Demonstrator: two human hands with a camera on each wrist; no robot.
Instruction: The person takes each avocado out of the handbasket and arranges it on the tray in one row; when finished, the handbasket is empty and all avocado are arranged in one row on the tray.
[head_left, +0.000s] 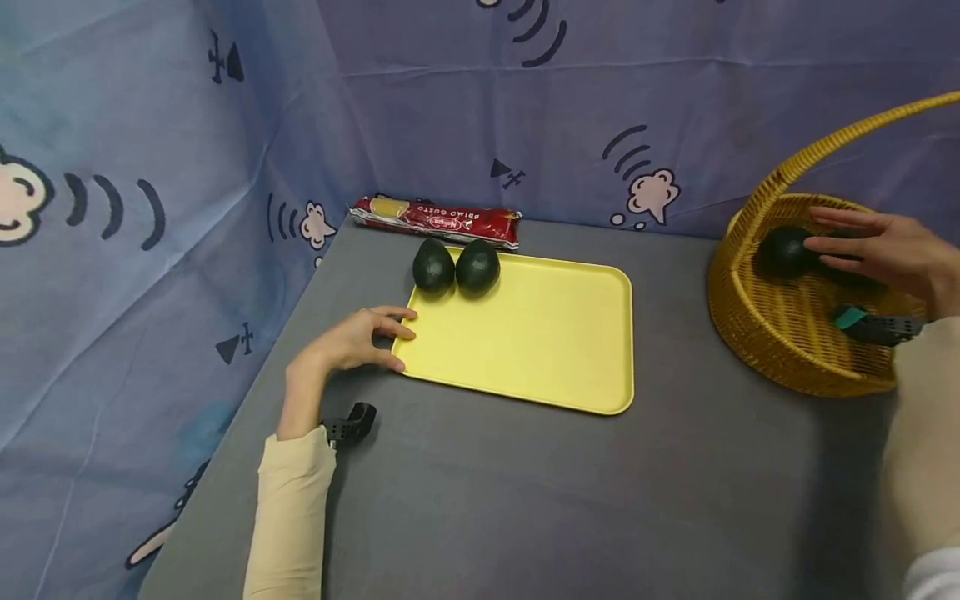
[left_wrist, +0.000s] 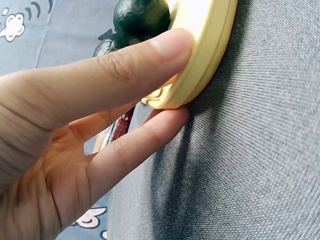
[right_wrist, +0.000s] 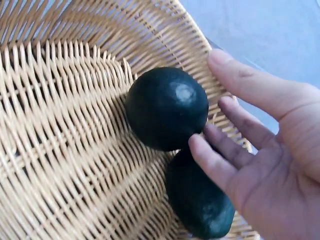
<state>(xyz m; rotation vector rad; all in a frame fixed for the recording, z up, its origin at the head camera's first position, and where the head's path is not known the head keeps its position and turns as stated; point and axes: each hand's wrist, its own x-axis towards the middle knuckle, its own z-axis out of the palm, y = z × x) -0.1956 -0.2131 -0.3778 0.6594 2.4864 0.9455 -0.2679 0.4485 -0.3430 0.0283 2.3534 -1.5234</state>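
A yellow tray [head_left: 555,333] lies on the grey table. My left hand [head_left: 356,337] holds its near-left corner; in the left wrist view the thumb lies over the rim [left_wrist: 212,55] and a finger touches the corner from the other side. Two dark green avocados [head_left: 477,267] stand side by side in the tray's far-left corner. My right hand [head_left: 892,250] reaches into a wicker basket [head_left: 780,342] with its fingers spread. In the right wrist view, a round dark avocado [right_wrist: 167,107] sits close to the fingertips, and another avocado [right_wrist: 200,197] lies beneath the hand.
A red food packet [head_left: 442,221] lies behind the tray, along the back cloth [head_left: 570,125]. The basket's tall handle [head_left: 832,137] arches over its far side. Bare grey table [head_left: 675,325] separates the tray from the basket.
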